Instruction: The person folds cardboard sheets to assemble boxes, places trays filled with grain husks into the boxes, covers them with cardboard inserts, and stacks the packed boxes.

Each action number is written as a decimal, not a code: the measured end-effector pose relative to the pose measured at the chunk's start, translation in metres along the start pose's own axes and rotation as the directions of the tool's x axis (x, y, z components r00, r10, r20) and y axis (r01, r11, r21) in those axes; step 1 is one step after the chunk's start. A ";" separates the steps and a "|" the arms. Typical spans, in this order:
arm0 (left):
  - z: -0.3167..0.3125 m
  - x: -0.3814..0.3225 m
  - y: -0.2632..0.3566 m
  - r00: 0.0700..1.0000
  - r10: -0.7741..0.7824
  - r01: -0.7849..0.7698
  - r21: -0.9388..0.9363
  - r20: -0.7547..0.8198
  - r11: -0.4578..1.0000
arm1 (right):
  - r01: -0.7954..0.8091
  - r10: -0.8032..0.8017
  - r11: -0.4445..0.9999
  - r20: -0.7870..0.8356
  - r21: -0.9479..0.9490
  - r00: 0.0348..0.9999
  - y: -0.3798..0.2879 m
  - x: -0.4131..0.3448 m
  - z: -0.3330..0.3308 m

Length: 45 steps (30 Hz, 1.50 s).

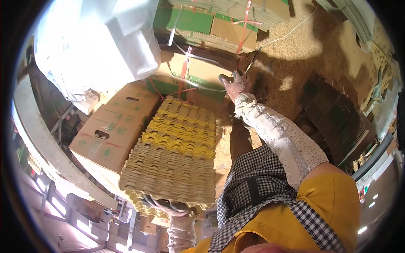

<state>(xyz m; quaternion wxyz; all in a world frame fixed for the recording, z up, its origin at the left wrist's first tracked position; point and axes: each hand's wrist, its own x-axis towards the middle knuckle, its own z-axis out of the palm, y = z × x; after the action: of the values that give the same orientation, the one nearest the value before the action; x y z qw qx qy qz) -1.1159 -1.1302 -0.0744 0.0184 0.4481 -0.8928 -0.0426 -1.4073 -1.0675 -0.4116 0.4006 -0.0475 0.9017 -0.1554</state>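
Observation:
A tall stack of pulp egg trays point(171, 167), grey-brown with yellow ones among them, stands before me. My left hand point(166, 206), in a grey-fingered glove, grips its near end, with tray edges on both sides of the fingers. My right hand point(235, 83), in a pale glove with grey fingertips, is beyond the far end of the stack, thumb and fingers curled. Pale cord point(202, 86) and a dark, thin item point(253, 60) lie close to it; whether it holds either is unclear. Cardboard bundles point(234, 31) tied with red twine point(184, 71) lie beyond.
A cardboard box point(115, 126) with hand holes stands left of the trays. Bright white plastic sheeting or sacks point(95, 50) cover the upper left. Dark stacked cardboard point(332, 117) lies at right on a floor strewn with husks or shavings point(294, 47).

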 end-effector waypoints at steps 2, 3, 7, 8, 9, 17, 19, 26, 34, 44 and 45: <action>-0.002 0.006 0.001 1.000 0.021 -0.020 0.012 -0.015 1.000 | -0.233 0.147 0.904 0.251 0.358 0.957 -0.020 -0.001 -0.015; -0.005 0.005 0.001 1.000 0.011 -0.010 0.029 -0.005 1.000 | -0.343 0.152 0.826 0.409 0.447 0.900 -0.044 -0.012 -0.046; -0.011 0.017 0.011 0.999 -0.005 0.009 0.064 -0.050 0.998 | 0.192 -0.213 0.936 0.040 0.295 0.976 -0.077 -0.040 -0.082; -0.009 0.007 0.005 0.997 0.008 0.000 0.104 -0.078 0.995 | 0.258 -0.272 0.921 0.005 0.293 0.962 -0.086 -0.058 -0.112; -0.015 0.010 0.013 0.994 -0.084 0.086 0.030 -0.068 0.996 | 0.329 -0.332 0.899 -0.039 0.289 0.942 -0.094 -0.078 -0.150; -0.012 -0.002 0.003 0.990 -0.096 0.112 0.174 -0.101 0.978 | 0.522 -0.417 0.840 -0.440 0.146 0.795 -0.028 -0.198 -0.387; -0.034 0.011 0.019 0.991 -0.126 0.129 0.048 -0.047 0.991 | 0.523 -0.345 0.769 -0.451 0.368 0.823 0.002 -0.215 -0.415; -0.113 0.002 0.136 0.929 0.168 0.261 -0.905 0.330 0.337 | 0.497 -0.347 0.562 -0.357 0.662 0.867 0.060 -0.306 -0.413; -0.238 0.025 0.015 0.834 -0.281 0.482 -0.875 0.474 -0.046 | 0.253 -0.381 0.679 0.037 0.689 0.924 -0.011 -0.348 -0.386; -0.342 -0.001 -0.018 0.640 -0.681 -0.215 -0.934 -0.356 0.286 | 0.940 -0.873 0.328 0.349 -0.093 0.340 -0.157 -0.405 -0.278; -0.335 0.007 -0.013 0.648 -0.676 -0.256 -0.936 -0.351 0.241 | 0.929 -0.807 0.328 0.460 -0.171 0.370 -0.158 -0.442 -0.303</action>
<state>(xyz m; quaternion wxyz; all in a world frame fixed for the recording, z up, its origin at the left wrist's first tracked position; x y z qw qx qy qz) -1.0861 -1.1637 0.2578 0.6220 0.4495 -0.5091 -0.3897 -1.3390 -1.0511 0.1425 0.3599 -0.6319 0.6701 -0.1485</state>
